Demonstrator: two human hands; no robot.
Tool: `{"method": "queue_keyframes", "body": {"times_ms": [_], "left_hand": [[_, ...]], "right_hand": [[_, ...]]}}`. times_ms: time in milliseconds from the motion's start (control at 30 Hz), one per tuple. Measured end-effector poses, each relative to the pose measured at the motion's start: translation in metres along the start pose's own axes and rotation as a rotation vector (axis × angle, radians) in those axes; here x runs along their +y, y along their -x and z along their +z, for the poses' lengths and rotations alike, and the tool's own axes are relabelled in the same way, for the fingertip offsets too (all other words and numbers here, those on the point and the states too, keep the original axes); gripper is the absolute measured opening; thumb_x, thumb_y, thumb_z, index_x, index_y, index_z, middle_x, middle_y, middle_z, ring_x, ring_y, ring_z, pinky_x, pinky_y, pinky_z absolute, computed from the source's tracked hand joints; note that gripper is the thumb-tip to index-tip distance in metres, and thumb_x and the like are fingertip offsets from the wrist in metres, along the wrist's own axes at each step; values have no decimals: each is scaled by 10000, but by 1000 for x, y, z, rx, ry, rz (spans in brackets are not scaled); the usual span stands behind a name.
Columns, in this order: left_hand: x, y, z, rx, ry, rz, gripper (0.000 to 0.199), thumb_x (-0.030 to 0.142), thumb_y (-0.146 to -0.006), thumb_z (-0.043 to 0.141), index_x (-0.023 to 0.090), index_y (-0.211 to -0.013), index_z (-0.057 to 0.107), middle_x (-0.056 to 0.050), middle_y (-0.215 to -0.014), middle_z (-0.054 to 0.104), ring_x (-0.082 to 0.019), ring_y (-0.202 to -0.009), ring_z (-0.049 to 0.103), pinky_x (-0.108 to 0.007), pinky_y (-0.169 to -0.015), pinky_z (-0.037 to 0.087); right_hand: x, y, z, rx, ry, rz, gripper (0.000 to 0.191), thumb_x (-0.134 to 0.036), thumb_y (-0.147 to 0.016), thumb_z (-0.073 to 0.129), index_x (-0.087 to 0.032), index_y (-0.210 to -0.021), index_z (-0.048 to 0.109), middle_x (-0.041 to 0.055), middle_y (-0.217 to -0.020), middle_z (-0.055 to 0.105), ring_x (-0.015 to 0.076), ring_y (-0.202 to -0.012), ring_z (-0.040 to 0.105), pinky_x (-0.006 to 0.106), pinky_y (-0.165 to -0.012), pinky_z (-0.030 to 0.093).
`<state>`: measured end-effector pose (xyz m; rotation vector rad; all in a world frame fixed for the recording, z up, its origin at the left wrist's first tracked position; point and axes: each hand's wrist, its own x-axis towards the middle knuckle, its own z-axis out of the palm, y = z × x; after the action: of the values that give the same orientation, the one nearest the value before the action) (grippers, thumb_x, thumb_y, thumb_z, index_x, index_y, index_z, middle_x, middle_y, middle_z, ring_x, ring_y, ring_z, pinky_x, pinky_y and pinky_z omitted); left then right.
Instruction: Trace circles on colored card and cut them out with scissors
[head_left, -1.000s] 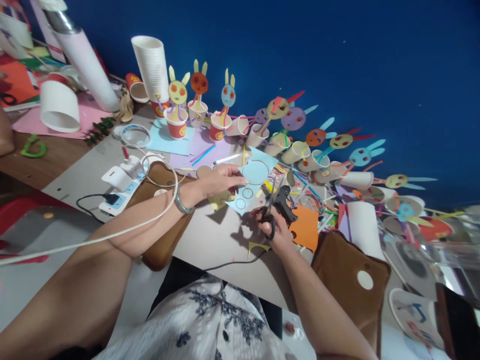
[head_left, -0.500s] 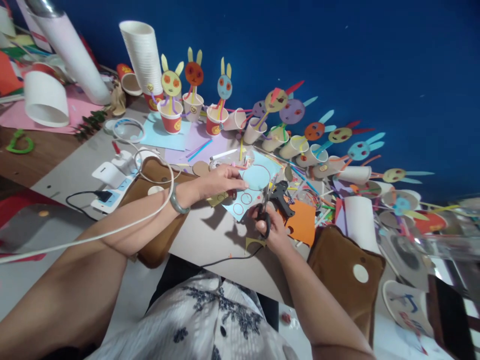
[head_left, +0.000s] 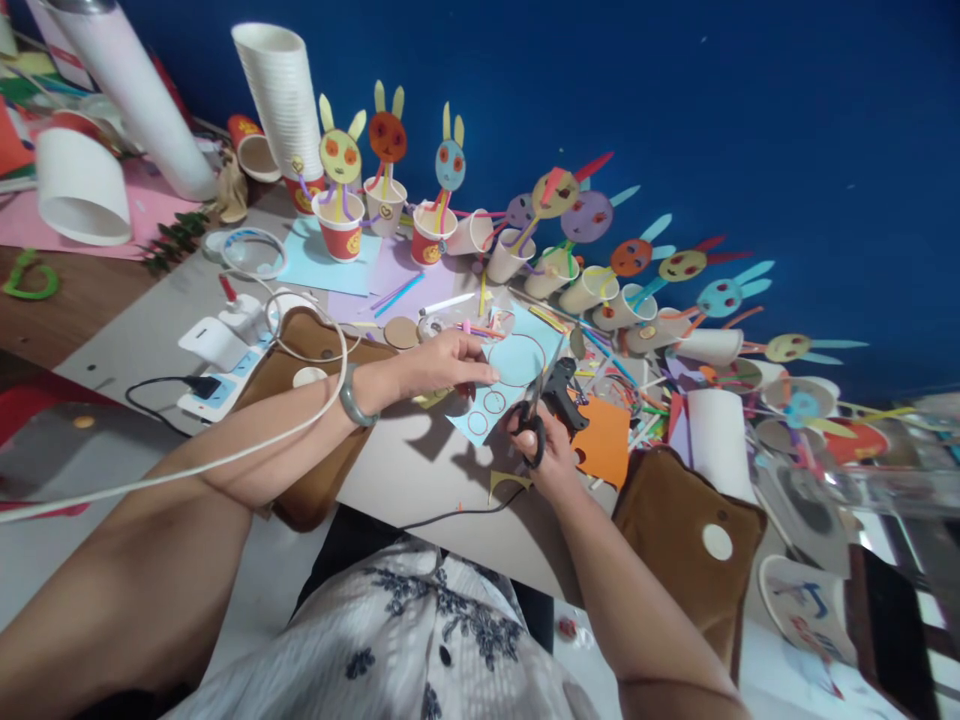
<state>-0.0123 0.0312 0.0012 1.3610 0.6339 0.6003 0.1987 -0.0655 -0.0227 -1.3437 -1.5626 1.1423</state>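
Note:
Between its thumb and fingers, my left hand (head_left: 450,365) pinches a sheet of light-blue paper (head_left: 516,358) by its left side. A large circle and smaller ones are outlined on the sheet in dark red. My right hand (head_left: 547,450) is closed round the handles of black-handled scissors (head_left: 531,435). Their blades point up and away, at the right edge of the large circle; whether they have bitten into the paper there I cannot make out. Just right of the scissors lies a black glue gun (head_left: 564,395). A yellow paper scrap (head_left: 507,486) lies below my right hand.
Along the blue wall stand several paper cups with rabbit-face figures (head_left: 341,225). At left are a power strip (head_left: 217,385), a white cable (head_left: 300,435) across my left forearm, and a tall cup stack (head_left: 277,100). Orange paper (head_left: 604,440) and a brown pouch (head_left: 682,550) lie right.
The scissors and my right hand have shifted slightly, with the blades at the large circle's right edge. My left hand keeps its hold on the paper. The whole view has moved a little.

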Motion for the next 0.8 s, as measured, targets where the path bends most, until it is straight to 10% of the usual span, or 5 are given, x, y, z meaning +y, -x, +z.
{"method": "queue_keyframes", "body": {"times_ms": [800], "left_hand": [[-2,0,0,-22,-3,9,163,224,-842,699,99,-744,662,-18,-649,648,-98,-572,630,-226,-573,527]], "right_hand": [[-1,0,1,24,-4,-8,654,-876,-724,633,-229,-722,544,-7,-637,521,128,-539,390,305,-532,389]]}}
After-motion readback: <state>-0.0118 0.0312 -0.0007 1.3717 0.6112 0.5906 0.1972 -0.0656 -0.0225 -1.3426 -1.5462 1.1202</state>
